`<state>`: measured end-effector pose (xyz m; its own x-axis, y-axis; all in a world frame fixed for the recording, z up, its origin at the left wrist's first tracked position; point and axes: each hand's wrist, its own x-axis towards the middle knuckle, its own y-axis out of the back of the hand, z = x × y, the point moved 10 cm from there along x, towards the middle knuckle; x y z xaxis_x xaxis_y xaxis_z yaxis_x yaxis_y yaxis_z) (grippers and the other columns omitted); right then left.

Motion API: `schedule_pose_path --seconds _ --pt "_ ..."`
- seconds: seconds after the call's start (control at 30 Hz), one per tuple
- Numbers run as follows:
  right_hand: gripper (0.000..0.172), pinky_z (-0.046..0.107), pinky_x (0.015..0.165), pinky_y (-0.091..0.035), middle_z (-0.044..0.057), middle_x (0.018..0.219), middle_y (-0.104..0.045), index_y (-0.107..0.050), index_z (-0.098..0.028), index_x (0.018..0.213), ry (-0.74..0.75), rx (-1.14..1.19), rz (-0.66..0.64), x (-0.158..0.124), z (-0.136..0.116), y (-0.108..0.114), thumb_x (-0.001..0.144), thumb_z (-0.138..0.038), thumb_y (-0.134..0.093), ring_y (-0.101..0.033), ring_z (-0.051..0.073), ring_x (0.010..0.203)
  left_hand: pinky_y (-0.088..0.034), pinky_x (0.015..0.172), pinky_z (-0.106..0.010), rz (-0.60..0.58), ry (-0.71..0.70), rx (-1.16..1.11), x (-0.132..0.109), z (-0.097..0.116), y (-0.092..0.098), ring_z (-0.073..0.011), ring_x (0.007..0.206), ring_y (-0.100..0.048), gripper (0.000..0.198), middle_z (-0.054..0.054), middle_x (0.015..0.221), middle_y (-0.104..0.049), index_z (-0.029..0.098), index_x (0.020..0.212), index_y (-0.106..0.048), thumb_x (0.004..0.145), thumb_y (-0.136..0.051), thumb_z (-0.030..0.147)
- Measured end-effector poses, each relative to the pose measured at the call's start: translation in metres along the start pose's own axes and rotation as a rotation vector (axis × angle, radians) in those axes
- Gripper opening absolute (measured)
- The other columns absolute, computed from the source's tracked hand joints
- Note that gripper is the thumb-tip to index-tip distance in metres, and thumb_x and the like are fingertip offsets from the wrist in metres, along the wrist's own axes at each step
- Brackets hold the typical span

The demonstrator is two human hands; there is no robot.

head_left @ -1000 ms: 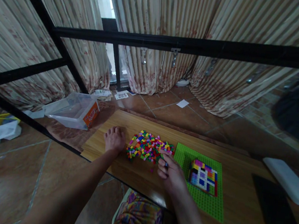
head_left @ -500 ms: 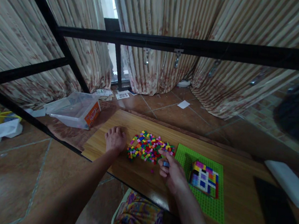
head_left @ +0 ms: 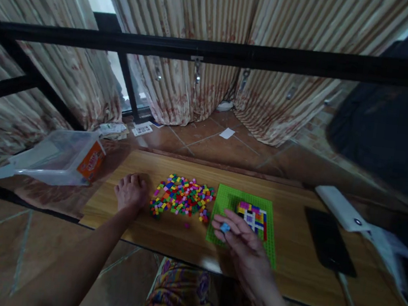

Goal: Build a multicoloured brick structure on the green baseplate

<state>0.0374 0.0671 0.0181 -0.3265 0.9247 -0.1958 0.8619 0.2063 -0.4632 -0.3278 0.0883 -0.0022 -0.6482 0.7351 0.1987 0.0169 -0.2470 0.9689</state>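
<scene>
My right hand (head_left: 247, 242) is turned partly palm up over the front left part of the green baseplate (head_left: 223, 197). Between its thumb and fingers is a small light-blue brick (head_left: 224, 228). Behind these fingers, a block of multicoloured bricks (head_left: 254, 219) stands on the baseplate, its near side partly covered by the hand. A pile of loose coloured bricks (head_left: 184, 196) is spread over the wooden table left of the plate. My left hand (head_left: 130, 193) lies on the tabletop just left of that pile, fingers loosely bent and holding nothing.
A clear plastic bin (head_left: 58, 160) with an orange label sits at the left. On the table's right are a black phone-like slab (head_left: 329, 240) with a cable and a white long device (head_left: 340, 207). One pink brick (head_left: 186, 225) lies apart, near the front edge.
The view has swung to the right. My right hand has moved from the pile's right edge to over the baseplate and turned up, exposing the light-blue brick. My left hand stays on the table.
</scene>
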Motion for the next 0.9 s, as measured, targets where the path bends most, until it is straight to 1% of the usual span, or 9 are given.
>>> schedule_pose_path --seconds 0.07,0.13,0.27,0.37,0.47,0.57,0.67,0.77,0.9 --pt "0.042 0.041 0.093 -0.051 0.006 0.121 -0.067 -0.063 -0.032 0.12 0.064 -0.054 0.002 -0.001 -0.012 0.001 0.079 -0.038 -0.073 -0.063 0.023 0.111 -0.037 0.095 -0.048 -0.002 -0.003 0.012 0.001 0.001 0.0 -0.0335 0.117 -0.048 0.044 -0.017 0.126 -0.057 0.014 0.122 -0.057 0.09 -0.036 0.036" --pt "0.04 0.04 0.09 -0.053 0.006 0.119 -0.068 -0.064 -0.032 0.118 0.111 -0.104 0.019 -0.003 -0.02 0.003 0.079 -0.039 -0.072 -0.063 0.024 0.11 -0.038 0.095 -0.048 -0.018 -0.002 0.025 0.002 0.002 0.0 -0.0344 0.117 -0.048 0.045 -0.018 0.126 -0.056 0.013 0.122 -0.057 0.09 -0.035 0.037" --pt "0.03 0.037 0.085 -0.055 0.006 0.112 -0.07 -0.069 -0.027 0.104 0.147 -0.19 0.085 -0.005 -0.022 0.013 0.078 -0.042 -0.073 -0.065 0.023 0.106 -0.038 0.094 -0.049 -0.026 -0.001 0.037 0.002 0.003 0.002 -0.035 0.117 -0.048 0.046 -0.019 0.126 -0.057 0.012 0.121 -0.057 0.09 -0.034 0.038" --pt "0.029 0.034 0.081 -0.056 0.005 0.105 -0.071 -0.07 -0.025 0.099 0.154 -0.238 0.175 -0.008 -0.019 0.036 0.075 -0.043 -0.074 -0.066 0.022 0.1 -0.039 0.095 -0.048 -0.033 -0.002 0.036 0.002 0.003 0.003 -0.035 0.119 -0.048 0.048 -0.02 0.126 -0.056 0.012 0.123 -0.056 0.09 -0.034 0.038" --pt "0.031 0.032 0.076 -0.055 0.005 0.096 -0.073 -0.07 -0.024 0.096 0.178 -0.275 0.303 -0.012 -0.022 0.071 0.073 -0.043 -0.076 -0.067 0.021 0.093 -0.038 0.096 -0.049 -0.055 0.005 0.042 0.003 0.003 0.001 -0.0357 0.12 -0.047 0.05 -0.021 0.128 -0.054 0.011 0.125 -0.055 0.09 -0.033 0.04" --pt "0.033 0.031 0.071 -0.054 0.004 0.085 -0.073 -0.071 -0.022 0.091 0.235 -0.341 0.463 -0.02 -0.036 0.11 0.067 -0.043 -0.079 -0.067 0.019 0.079 -0.038 0.097 -0.05 -0.07 0.003 0.041 0.004 0.004 0.002 -0.0371 0.121 -0.046 0.052 -0.021 0.13 -0.053 0.011 0.126 -0.054 0.091 -0.032 0.041" --pt "0.034 0.03 0.066 -0.051 0.003 0.082 -0.072 -0.073 -0.021 0.088 0.298 -0.431 0.595 -0.024 -0.053 0.138 0.063 -0.042 -0.081 -0.064 0.017 0.07 -0.038 0.097 -0.051 -0.099 0.009 0.032 0.003 0.005 0.002 -0.0385 0.121 -0.046 0.052 -0.022 0.131 -0.052 0.01 0.125 -0.054 0.091 -0.031 0.041" --pt "0.034 0.029 0.063 -0.049 0.003 0.081 -0.073 -0.074 -0.021 0.087 0.335 -0.44 0.651 -0.014 -0.061 0.152 0.062 -0.043 -0.08 -0.062 0.015 0.065 -0.038 0.096 -0.052 -0.117 0.006 0.017 0.002 0.007 0.004 -0.0396 0.121 -0.045 0.052 -0.024 0.131 -0.051 0.01 0.123 -0.055 0.091 -0.03 0.042" --pt "0.032 0.034 0.073 -0.051 0.002 0.087 -0.074 -0.075 -0.024 0.087 0.384 -0.316 0.597 0.016 -0.058 0.151 0.062 -0.041 -0.08 -0.065 0.018 0.076 -0.039 0.093 -0.054 -0.113 -0.009 0.0 0.003 0.007 0.004 -0.0405 0.121 -0.045 0.051 -0.025 0.131 -0.051 0.011 0.123 -0.054 0.091 -0.028 0.041"
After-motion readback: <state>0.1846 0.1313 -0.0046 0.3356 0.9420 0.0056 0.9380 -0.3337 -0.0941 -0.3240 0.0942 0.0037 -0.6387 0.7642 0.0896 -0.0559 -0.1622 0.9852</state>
